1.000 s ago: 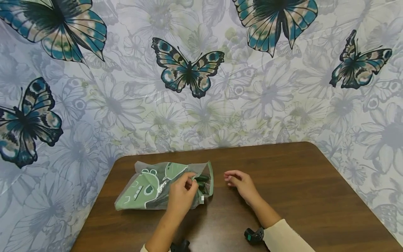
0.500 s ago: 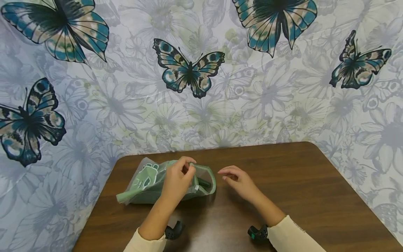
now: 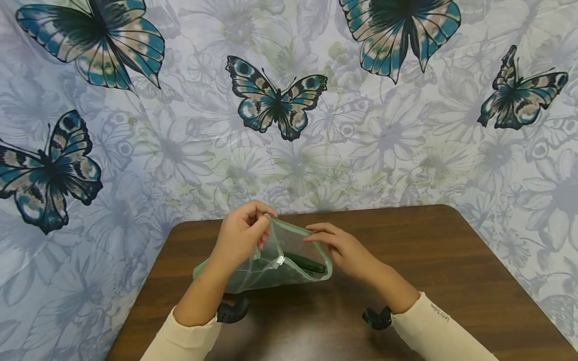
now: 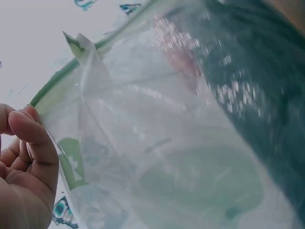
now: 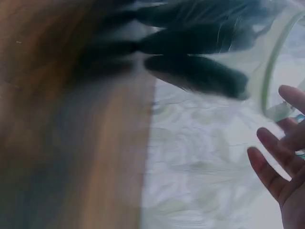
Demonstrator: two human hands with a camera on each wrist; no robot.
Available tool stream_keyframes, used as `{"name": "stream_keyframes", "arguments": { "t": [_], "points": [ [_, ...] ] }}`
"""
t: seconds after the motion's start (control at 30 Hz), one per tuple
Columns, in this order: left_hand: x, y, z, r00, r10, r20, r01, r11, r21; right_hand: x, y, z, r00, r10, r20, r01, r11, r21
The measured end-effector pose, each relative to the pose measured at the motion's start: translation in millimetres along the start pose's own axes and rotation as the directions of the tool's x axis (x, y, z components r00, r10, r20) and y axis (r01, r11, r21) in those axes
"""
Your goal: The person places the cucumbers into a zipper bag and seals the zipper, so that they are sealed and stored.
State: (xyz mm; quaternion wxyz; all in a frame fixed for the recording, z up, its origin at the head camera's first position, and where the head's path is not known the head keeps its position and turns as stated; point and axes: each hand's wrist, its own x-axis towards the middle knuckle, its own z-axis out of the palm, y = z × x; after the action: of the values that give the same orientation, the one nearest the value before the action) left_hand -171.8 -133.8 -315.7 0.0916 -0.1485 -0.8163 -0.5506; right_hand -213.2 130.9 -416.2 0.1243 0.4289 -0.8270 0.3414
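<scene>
A see-through green-trimmed pouch [image 3: 257, 273] is lifted at its mouth, which gapes toward the right. My left hand [image 3: 241, 233] pinches the upper corner of the mouth between thumb and fingers. In the left wrist view that hand [image 4: 28, 167] grips the green edge. My right hand [image 3: 347, 250] is at the right side of the mouth, its fingertips at the green rim. The right wrist view has the right hand's fingers [image 5: 274, 157] spread beside the rim. Several long dark green things [image 5: 195, 74], resembling cucumbers, lie inside the pouch.
The brown wooden table [image 3: 406, 240] bears the pouch. Behind it hangs a cloth backdrop [image 3: 384, 165] with butterflies and flowers. A black wrist device [image 3: 232, 311] sits on the left wrist and another black device [image 3: 377, 318] on the right.
The left hand has raised the pouch's edge up and toward the left, and the mouth has spread wider. The right hand has come in to the rim.
</scene>
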Motion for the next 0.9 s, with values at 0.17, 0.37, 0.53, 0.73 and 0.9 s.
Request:
{"name": "stream_keyframes", "arguments": {
  "t": [0.17,0.37,0.53,0.73,0.9],
  "points": [
    [7.7,13.9,-12.5,0.999,-0.034,0.036,0.037,0.996,-0.083,8.9,-5.9,-26.2,0.971,-0.234,-0.037,0.225,0.961,-0.161],
    [11.7,24.2,-25.4,0.996,-0.042,0.081,0.055,0.985,-0.162,14.4,-22.0,-60.3,0.953,-0.304,-0.022,0.293,0.934,-0.202],
    [12.6,37.6,-42.3,0.996,-0.001,0.088,0.017,0.985,-0.171,17.2,-45.8,-81.3,0.973,-0.232,-0.010,0.230,0.969,-0.094],
    [19.0,50.5,-58.5,0.989,0.089,0.120,-0.074,0.990,-0.120,21.7,-76.4,-103.5,0.971,-0.194,-0.139,0.208,0.974,0.093],
    [23.7,50.9,-57.4,0.972,0.061,0.229,-0.068,0.997,0.021,21.8,-89.2,-118.3,0.960,-0.169,-0.223,0.208,0.964,0.163]
  ]
}}
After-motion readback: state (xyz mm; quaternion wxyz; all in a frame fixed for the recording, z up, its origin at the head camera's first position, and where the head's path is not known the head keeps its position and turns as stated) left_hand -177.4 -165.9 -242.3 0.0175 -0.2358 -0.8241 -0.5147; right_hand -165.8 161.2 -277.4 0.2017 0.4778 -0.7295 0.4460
